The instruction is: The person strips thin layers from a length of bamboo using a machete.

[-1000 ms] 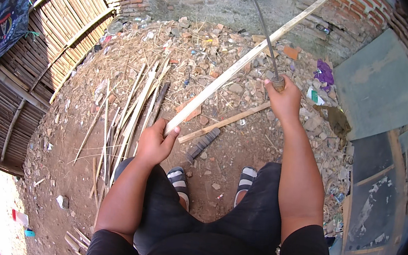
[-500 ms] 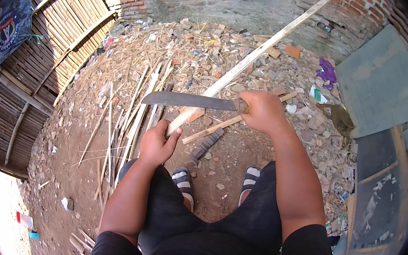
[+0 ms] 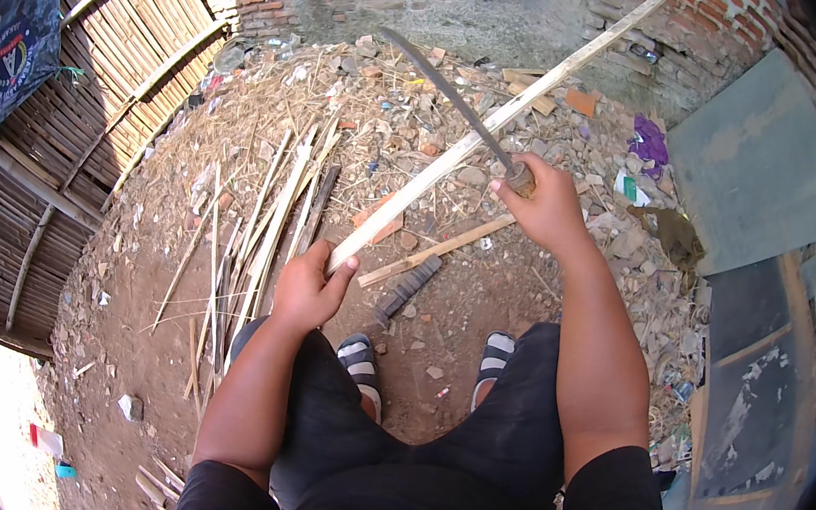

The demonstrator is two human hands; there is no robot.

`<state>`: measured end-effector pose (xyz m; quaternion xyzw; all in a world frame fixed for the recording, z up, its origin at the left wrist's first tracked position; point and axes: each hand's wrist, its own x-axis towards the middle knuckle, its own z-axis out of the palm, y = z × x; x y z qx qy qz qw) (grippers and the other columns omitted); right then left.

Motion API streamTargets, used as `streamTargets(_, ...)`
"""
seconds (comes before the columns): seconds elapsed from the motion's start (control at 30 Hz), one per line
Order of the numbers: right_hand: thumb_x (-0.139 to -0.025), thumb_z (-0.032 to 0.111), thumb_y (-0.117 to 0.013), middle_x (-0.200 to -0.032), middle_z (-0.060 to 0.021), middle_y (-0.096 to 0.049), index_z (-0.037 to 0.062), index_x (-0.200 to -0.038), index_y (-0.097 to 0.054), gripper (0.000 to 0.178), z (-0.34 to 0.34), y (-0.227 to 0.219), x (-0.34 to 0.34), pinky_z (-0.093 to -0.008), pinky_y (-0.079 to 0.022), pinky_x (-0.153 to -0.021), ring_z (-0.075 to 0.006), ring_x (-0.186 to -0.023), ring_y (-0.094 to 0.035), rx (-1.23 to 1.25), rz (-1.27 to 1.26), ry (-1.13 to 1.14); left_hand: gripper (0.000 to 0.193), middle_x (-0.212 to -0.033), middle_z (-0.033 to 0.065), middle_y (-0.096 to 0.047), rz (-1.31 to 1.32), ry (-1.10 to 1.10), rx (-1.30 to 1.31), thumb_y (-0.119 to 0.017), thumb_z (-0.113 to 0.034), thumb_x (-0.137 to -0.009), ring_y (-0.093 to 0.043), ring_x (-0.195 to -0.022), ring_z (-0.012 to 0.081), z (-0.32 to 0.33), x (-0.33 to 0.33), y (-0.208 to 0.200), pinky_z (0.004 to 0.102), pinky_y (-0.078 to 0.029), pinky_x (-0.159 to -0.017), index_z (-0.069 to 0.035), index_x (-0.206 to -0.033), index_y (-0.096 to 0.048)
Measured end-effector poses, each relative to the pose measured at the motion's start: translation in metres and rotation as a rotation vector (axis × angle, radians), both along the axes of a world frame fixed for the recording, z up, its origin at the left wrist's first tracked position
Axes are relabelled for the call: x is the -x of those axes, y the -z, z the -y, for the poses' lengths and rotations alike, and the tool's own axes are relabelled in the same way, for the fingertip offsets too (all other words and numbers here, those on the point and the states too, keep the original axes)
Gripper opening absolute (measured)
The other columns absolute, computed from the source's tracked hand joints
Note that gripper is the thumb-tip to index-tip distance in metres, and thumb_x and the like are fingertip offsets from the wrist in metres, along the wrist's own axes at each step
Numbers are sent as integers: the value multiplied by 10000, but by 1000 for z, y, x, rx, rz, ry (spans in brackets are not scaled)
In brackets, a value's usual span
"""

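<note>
My left hand point(image 3: 308, 289) is closed round the near end of a long, pale wooden strip point(image 3: 416, 187), which slants up and away to the right toward the brick wall. My right hand point(image 3: 546, 205) grips the handle of a machete point(image 3: 451, 94). Its dark, curved blade points up and to the left, crossing over the strip beyond my left hand. Whether blade and wood touch, I cannot tell. On the ground below the strip lie another wooden stick point(image 3: 439, 249) and a dark ridged block point(image 3: 408, 287), just ahead of my sandalled feet.
A bundle of thin split strips point(image 3: 277, 210) lies on the dirt to the left. Rubble and litter point(image 3: 612, 228) spread toward the brick wall point(image 3: 436, 6). A bamboo slat panel point(image 3: 108, 60) stands at left, and grey boards point(image 3: 765, 165) lean at right.
The machete has swung from nearly level to tilted, its tip now up and farther away. My right hand has turned and shifted slightly right; the left still holds the strip's near end.
</note>
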<state>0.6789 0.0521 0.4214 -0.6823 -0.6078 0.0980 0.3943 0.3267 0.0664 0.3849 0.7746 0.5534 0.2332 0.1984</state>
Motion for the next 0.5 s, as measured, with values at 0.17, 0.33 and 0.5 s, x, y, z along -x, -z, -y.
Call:
streamTargets(0.17, -828, 326, -837, -833, -188, -705, 90, -1104, -707, 385, 8, -5, 30, -457, -530, -712, -375, -806, -705, 128, 326, -346, 414, -667, 164, -645, 12, 6, -3, -691, -451, -964, -660, -656, 390, 1, 1, 1, 493, -488, -617, -42, -937, -640)
streamTargets(0.33, -851, 330, -817, -867, -179, -728, 64, -1097, -714, 376, 3, 1, 17, -455, -541, -741, -369, -851, -722, 67, 277, -220, 427, -677, 174, -650, 21, 15, 19, -673, -466, -970, -665, -674, 408, 0, 7, 3, 502, -491, -622, -42, -943, -635)
streamTargets(0.5, -877, 362, -789, -934, -187, -756, 9, -1131, -723, 440, -6, 4, -41, -424, -547, -791, -327, -873, -735, 32, -126, 291, 445, -677, 185, -645, -13, 7, -11, -664, -471, -973, -657, -681, 429, -1, 5, -5, 510, -490, -624, -33, -911, -617)
